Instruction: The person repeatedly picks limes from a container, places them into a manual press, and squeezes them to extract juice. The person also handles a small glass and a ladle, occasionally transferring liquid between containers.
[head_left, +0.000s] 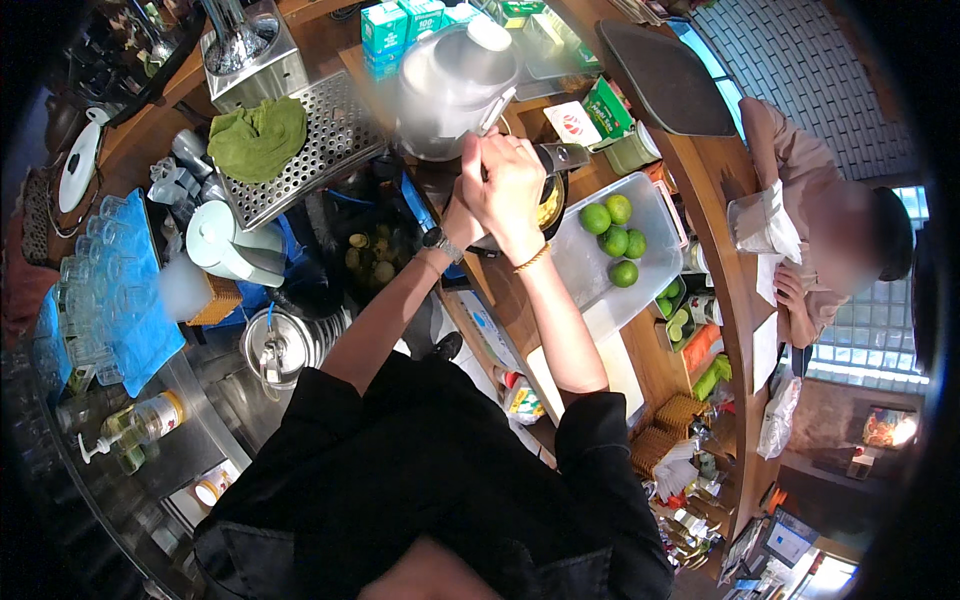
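My left hand and my right hand are stacked together over the counter, the right lying over the left. Both are closed, and what they press on or grip is hidden beneath them. A dark handle-like part sticks out beside my right hand. Below it, a dark-rimmed round vessel shows something yellow inside. Just beyond my hands stands a large pale, translucent container with a lid. To their right, several green limes lie in a clear plastic tub.
At left are a perforated metal tray with a green cloth, a pale jug and upturned glasses on a blue mat. Another person sits across the raised wooden counter edge. A cutting board lies near my right forearm.
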